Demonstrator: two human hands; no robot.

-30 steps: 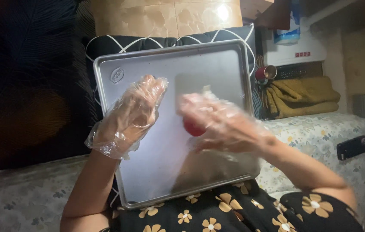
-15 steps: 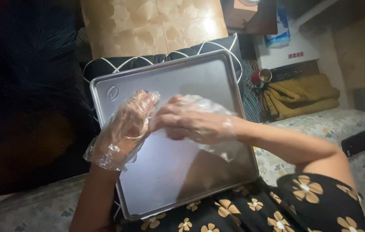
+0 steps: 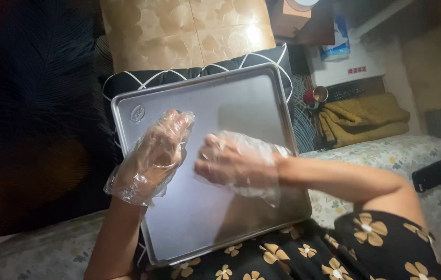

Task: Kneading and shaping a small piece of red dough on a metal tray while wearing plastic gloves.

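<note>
Though once together, hands (image 3: 153, 155) (image 3: 238, 163) apart

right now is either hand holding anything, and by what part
Cannot be told. The right hand is curled over the metal tray, hiding its palm. The left hand lies flat and open, holding nothing.

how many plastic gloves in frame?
2. One clear plastic glove on the left hand, held flat over the left half of the metal tray. The other on the right hand, curled over the tray's middle. No spare gloves show; some may lie out of view.
</note>
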